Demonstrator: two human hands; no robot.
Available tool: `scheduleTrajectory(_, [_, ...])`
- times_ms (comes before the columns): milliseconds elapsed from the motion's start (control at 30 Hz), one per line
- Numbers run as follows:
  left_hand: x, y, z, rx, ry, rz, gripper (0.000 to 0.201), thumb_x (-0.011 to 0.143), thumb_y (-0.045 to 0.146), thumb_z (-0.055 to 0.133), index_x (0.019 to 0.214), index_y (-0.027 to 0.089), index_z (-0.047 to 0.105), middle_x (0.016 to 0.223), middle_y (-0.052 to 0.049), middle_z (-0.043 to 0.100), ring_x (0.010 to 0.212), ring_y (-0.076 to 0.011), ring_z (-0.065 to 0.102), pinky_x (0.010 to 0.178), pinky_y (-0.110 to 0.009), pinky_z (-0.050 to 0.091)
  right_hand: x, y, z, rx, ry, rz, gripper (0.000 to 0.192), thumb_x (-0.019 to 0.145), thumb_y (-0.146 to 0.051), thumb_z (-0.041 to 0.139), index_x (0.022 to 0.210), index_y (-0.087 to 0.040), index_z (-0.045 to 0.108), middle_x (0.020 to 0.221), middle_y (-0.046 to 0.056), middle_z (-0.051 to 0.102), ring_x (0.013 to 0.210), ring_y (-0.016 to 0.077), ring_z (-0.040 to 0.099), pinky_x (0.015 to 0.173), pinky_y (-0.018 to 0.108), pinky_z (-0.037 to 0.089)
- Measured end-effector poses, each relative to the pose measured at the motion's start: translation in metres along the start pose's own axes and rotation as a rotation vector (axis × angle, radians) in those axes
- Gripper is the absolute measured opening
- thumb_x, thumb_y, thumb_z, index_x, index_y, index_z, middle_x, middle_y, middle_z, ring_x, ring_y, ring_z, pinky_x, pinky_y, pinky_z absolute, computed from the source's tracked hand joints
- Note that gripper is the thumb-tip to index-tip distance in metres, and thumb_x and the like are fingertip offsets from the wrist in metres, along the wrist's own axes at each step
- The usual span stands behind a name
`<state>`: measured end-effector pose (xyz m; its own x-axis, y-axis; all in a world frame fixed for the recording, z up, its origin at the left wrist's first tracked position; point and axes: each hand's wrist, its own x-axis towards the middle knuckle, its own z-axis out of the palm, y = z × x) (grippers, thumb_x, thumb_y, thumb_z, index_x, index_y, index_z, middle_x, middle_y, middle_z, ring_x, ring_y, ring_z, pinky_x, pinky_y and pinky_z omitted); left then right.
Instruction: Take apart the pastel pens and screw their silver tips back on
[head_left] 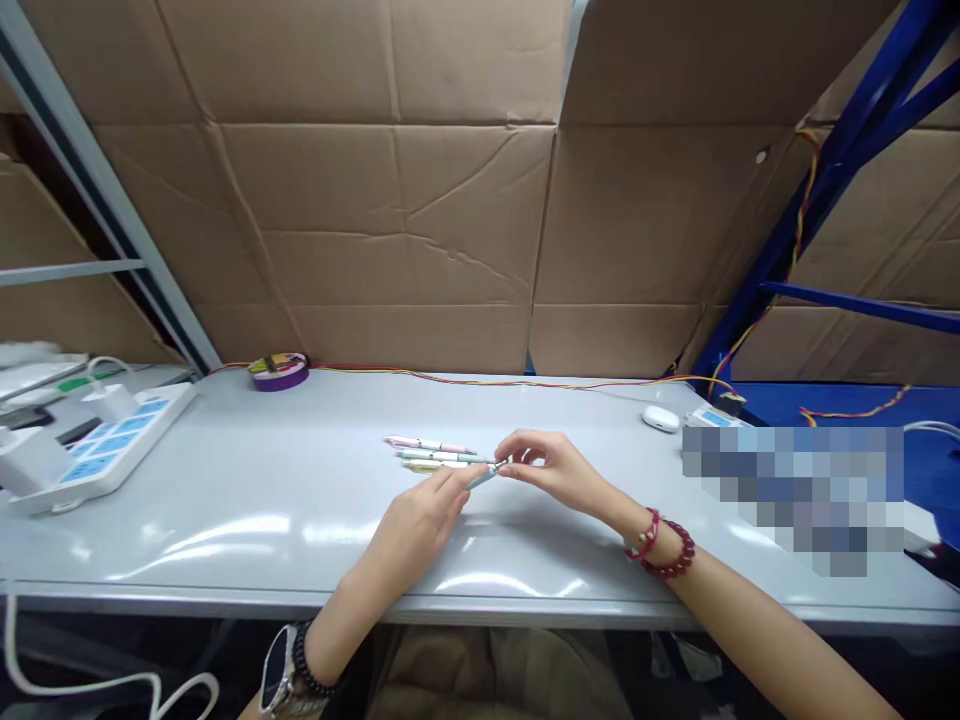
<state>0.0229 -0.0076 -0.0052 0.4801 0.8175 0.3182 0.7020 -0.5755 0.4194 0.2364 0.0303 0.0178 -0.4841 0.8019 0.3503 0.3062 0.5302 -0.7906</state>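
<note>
Two hands meet over the middle of the grey table [225,500], both pinched on one small silvery-grey pen [484,474]. The left hand [420,520] has its fingertips closed around the lower end of the barrel, and the right hand [551,465] grips the upper end near the tip, so the pen sits just above the tabletop, tilted, bridged between them. Neither hand is open; both are clamped on that same pen.

Just behind it, three more pens lie flat on the table in a neat little row: a pink pen [424,443], a green pen [439,455] and a yellowish pen [431,465], close together and almost touching the held one.

My read: this looks like the pull-apart or push-together stage on the pen, cap or tip end, hard to say which from here. Whichever it is, the next move calls for a steady straight tug or push along the barrel, with no twisting off-axis, since the part is tiny.

Off to the left there's a white power strip [97,450], a purple tape roll [279,372] by the cardboard wall, and a white earbud case [661,418] to the right.
</note>
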Motion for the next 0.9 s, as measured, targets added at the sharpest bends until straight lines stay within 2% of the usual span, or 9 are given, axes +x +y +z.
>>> scheduleTrajectory(167, [-0.0015, 0.0014, -0.0015, 0.017, -0.008, 0.086, 0.039, 0.093, 0.019, 0.032, 0.129, 0.030, 0.043, 0.104, -0.003, 0.059, 0.087, -0.0183, 0.059, 0.073, -0.027, 0.048, -0.0017, -0.0036, 0.0033, 0.012, 0.006, -0.037, 0.015, 0.084, -0.032, 0.059, 0.086, -0.019, 0.065, 0.084, 0.003, 0.067, 0.075, 0.0159, 0.060, 0.067, 0.029, 0.049])
scheduleTrajectory(467, [-0.0025, -0.0008, 0.0002, 0.016, 0.017, 0.056, 0.035, 0.094, 0.021, 0.033, 0.126, 0.027, 0.046, 0.105, -0.005, 0.060, 0.086, -0.0198, 0.060, 0.077, -0.030, 0.048, -0.0014, 0.0005, 0.0036, 0.007, 0.046, -0.083, 0.009, 0.083, -0.026, 0.062, 0.082, -0.019, 0.068, 0.079, 0.002, 0.067, 0.073, 0.0158, 0.061, 0.068, 0.028, 0.048])
scheduleTrajectory(733, [-0.0005, 0.0027, -0.0015, -0.001, 0.025, 0.049, 0.033, 0.093, 0.021, 0.034, 0.124, 0.026, 0.046, 0.111, -0.004, 0.058, 0.098, -0.0205, 0.058, 0.085, -0.032, 0.047, -0.0005, 0.0026, 0.0033, -0.030, 0.068, -0.111, 0.010, 0.083, -0.027, 0.062, 0.082, -0.019, 0.068, 0.077, 0.002, 0.067, 0.072, 0.0156, 0.062, 0.067, 0.028, 0.049])
scheduleTrajectory(900, [-0.0004, 0.0025, 0.0000, -0.008, 0.050, 0.055, 0.032, 0.094, 0.020, 0.034, 0.123, 0.025, 0.046, 0.110, -0.005, 0.058, 0.097, -0.0206, 0.059, 0.083, -0.033, 0.049, -0.0008, 0.0016, 0.0013, -0.051, 0.072, -0.116, 0.012, 0.083, -0.029, 0.061, 0.081, -0.019, 0.068, 0.077, 0.003, 0.067, 0.073, 0.0164, 0.061, 0.068, 0.030, 0.049])
